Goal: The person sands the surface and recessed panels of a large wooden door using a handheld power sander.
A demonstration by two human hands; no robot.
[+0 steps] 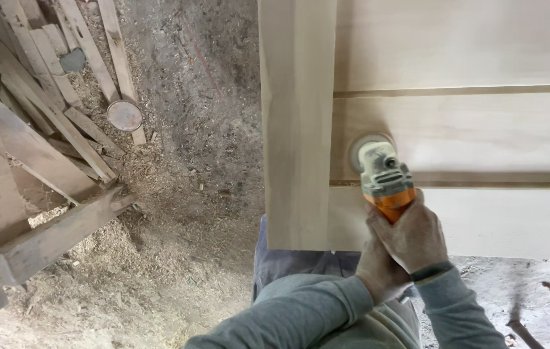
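Both hands, right hand point(415, 238) over left hand point(378, 268), had fingers wrapped tight around a dusty orange-and-grey angle grinder point(383, 178), likely heavy and rigid, its disc just beyond them on a pale wooden panel point(469, 129).

My one head camera looks steeply down, close over the pale wooden panel point(456, 129) and the sawdust floor point(178, 258) beside it.

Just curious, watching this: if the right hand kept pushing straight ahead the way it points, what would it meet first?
The right hand grips the orange sander, pointing up the pale wooden panel. Straight on, the sander would probably meet the dark groove first; depth is hard to judge.
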